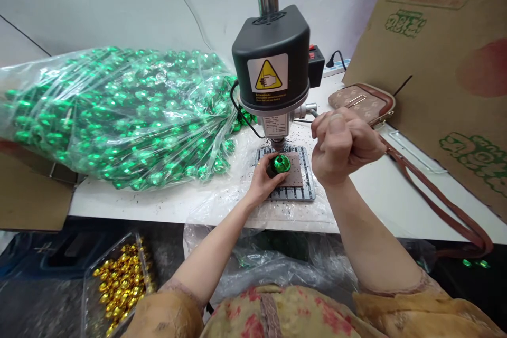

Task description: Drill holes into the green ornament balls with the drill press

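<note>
A black bench drill press point(271, 58) stands on the white table, a yellow hand-warning label on its front. Under its chuck point(278, 144) my left hand point(266, 177) pinches a shiny green faceted piece point(282, 163) with a dark hole in its top. That piece rests over a pinkish-brown board point(293, 174) on the slotted metal base point(309, 185). My right hand point(341, 142) is closed in a fist around the press's feed lever point(314, 112), most of which the fingers hide. Dark shavings lie scattered around the base.
A big clear plastic bag point(130, 116) full of green faceted pieces fills the table's left side. Right of the press are a brown patterned purse point(360, 101) with a strap and a tall cardboard box point(447, 63). Below the table edge stands a clear bin point(119, 285) of gold beads.
</note>
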A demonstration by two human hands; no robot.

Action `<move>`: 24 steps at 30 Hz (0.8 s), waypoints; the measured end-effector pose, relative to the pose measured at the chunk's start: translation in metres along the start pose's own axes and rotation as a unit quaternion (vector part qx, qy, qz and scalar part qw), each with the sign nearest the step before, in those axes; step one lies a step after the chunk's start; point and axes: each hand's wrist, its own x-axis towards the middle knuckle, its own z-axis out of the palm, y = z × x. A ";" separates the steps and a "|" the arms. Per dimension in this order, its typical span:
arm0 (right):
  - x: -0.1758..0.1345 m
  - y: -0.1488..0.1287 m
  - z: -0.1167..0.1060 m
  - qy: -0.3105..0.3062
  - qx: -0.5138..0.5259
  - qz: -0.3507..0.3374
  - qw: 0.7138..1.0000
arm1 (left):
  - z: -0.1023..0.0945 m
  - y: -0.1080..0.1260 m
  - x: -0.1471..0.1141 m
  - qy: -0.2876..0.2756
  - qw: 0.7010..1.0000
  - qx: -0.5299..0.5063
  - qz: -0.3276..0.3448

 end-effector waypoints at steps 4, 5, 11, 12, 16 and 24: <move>-0.002 -0.001 -0.003 -0.016 -0.012 -0.002 1.000 | 0.000 0.000 0.000 0.001 1.000 -0.005 -0.005; -0.003 -0.001 -0.003 -0.016 -0.012 -0.004 1.000 | 0.000 0.000 0.000 0.000 1.000 -0.003 -0.006; -0.006 0.000 -0.005 -0.013 -0.008 -0.023 1.000 | 0.000 0.003 0.000 0.002 1.000 -0.003 -0.008; -0.007 0.001 -0.006 -0.017 -0.010 -0.023 1.000 | 0.000 0.003 0.000 0.002 1.000 -0.006 -0.009; -0.011 0.000 -0.008 -0.018 -0.012 -0.023 1.000 | 0.001 0.002 -0.001 0.001 1.000 -0.023 -0.007; 0.031 -0.011 0.021 0.017 -0.083 0.132 0.988 | 0.005 -0.001 -0.001 0.019 0.999 -0.029 -0.023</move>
